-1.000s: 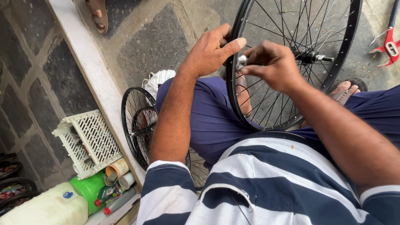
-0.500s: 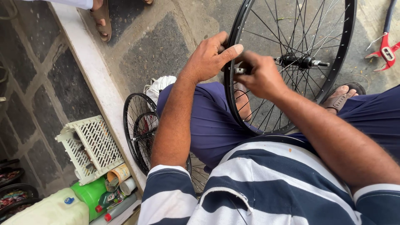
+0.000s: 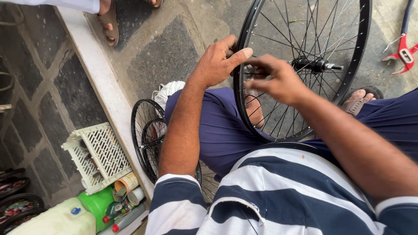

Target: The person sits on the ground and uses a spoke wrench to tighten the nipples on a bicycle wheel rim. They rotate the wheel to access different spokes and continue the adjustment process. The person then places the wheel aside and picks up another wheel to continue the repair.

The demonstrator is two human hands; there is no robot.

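Hands meet at the near-left side of a black bicycle wheel (image 3: pixel 348 82) that stands upright across the seated person's lap, its lower rim sunk between the thighs in dark blue trousers (image 3: pixel 217 130) and its hub (image 3: pixel 315 65) near the middle of the spokes. The left hand (image 3: pixel 217 65) clasps the rim from outside, thumb laid across the rim's inner edge and fingers curled behind it. The right hand (image 3: pixel 278 80) sits just inside the rim among the spokes, fingers bunched and pinched together on something small at the rim, blurred so that what they pinch cannot be told. The two hands are touching or nearly so at the thumb. On the stone floor (image 3: pixel 170 52), red-handled pliers (image 3: pixel 402 50) lie at the upper right, well apart from the wheel. Two smaller black wheels (image 3: pixel 146 135) lean beside the person's left leg, against a pale raised kerb (image 3: pixel 100 82). Beyond the kerb, toward the lower left, lie a white plastic crate (image 3: pixel 98 156) on its side, a green container (image 3: pixel 98 204) and some small bottles (image 3: pixel 124 213). Another person's sandalled foot (image 3: pixel 108 21) rests on the floor at the top left edge.
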